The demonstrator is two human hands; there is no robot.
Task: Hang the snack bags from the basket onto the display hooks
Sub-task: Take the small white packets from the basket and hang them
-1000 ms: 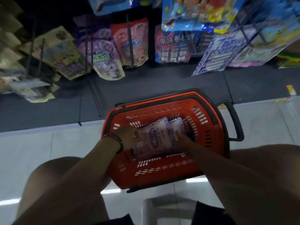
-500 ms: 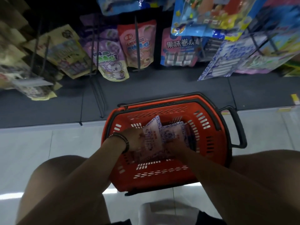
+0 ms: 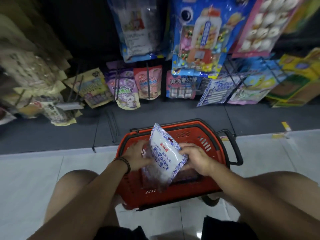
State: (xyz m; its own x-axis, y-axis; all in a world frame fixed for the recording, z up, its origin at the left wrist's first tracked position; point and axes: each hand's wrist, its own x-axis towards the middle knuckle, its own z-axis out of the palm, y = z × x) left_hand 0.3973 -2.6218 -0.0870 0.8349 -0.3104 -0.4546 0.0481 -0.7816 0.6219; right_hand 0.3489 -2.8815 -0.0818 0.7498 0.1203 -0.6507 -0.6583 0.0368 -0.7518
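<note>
A red shopping basket stands on the floor between my knees. Above it I hold a white snack bag with blue patterned edges, tilted with its top toward the shelf. My right hand grips the bag's right lower edge. My left hand, a bead bracelet on its wrist, holds the left side of the bag, where a second, blurred bag seems to lie beneath. Ahead, display hooks carry hanging snack bags, among them a matching blue-and-white bag.
Colourful snack bags hang in rows on the dark rack: purple, pink, large blue. A dark base plinth runs under the rack. The basket's black handle sticks out to the right. Pale floor tiles lie on both sides.
Both hands have lifted the white bag up out of the basket and tilted it upright. The camera has raised toward the rack.
</note>
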